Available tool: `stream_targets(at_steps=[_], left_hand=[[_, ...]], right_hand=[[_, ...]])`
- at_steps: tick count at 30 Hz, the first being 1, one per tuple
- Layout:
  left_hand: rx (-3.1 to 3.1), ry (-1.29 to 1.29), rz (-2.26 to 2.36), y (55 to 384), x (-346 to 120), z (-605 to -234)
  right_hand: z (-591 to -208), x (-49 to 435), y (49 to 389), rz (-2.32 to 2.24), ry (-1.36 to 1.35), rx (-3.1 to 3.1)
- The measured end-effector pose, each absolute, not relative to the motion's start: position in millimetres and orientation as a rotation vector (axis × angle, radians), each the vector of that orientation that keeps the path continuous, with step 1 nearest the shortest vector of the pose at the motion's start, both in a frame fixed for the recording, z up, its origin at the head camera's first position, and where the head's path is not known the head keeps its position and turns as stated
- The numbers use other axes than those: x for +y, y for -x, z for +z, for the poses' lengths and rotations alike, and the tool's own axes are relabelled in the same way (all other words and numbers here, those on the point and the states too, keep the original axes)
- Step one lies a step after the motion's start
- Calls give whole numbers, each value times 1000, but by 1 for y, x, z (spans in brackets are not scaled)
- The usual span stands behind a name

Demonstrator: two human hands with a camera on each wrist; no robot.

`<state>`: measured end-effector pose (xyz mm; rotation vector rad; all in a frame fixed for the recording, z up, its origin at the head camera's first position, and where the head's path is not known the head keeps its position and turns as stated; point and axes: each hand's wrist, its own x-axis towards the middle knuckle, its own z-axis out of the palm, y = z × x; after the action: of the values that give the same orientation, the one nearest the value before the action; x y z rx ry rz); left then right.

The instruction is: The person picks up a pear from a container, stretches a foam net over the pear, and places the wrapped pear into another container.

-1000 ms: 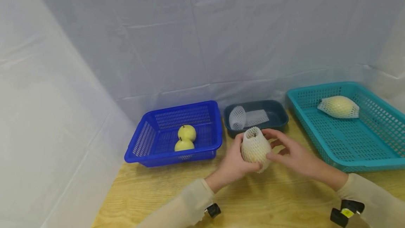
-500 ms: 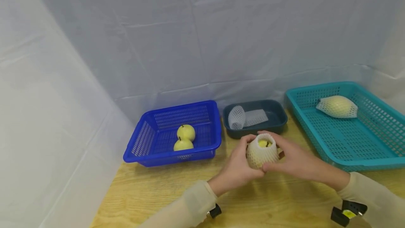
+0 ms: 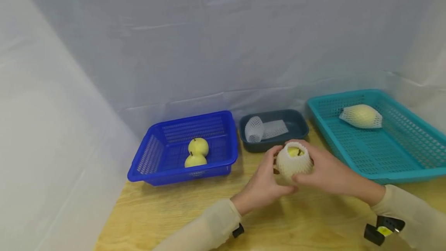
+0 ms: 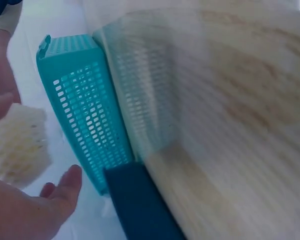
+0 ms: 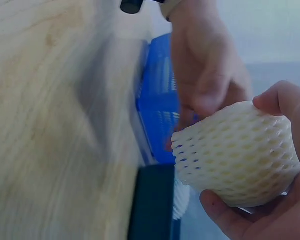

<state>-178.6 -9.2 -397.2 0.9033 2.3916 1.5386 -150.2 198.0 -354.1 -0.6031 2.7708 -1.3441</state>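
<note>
We see yellow fruit in white net, top showing; right hand curled round, left hand spread loosely, gripping nothing; table room lower centre, teal basket edging right.

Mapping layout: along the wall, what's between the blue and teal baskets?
Head view: the dark tray, holding white nets, sits between blue basket and teal basket.

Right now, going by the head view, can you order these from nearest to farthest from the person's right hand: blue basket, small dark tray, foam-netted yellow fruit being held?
Nearest to the right hand:
1. Foam-netted yellow fruit: in its grip.
2. Small dark tray: just beyond the hands.
3. Blue basket: farther off, left.
</note>
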Motion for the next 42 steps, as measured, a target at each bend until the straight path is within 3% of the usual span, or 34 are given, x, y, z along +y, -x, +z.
stream_targets(at_steps=[14, 33, 42], left_hand=[[2326, -857, 1472, 186, 28, -402], [2043, -544, 1567, 198, 109, -389], [1930, -429, 1673, 201, 116, -394]], right_hand=[[-314, 239, 149, -1221, 422, 2910], [-276, 271, 188, -1023, 260, 3034], [-268, 279, 230, -874, 324, 3107]])
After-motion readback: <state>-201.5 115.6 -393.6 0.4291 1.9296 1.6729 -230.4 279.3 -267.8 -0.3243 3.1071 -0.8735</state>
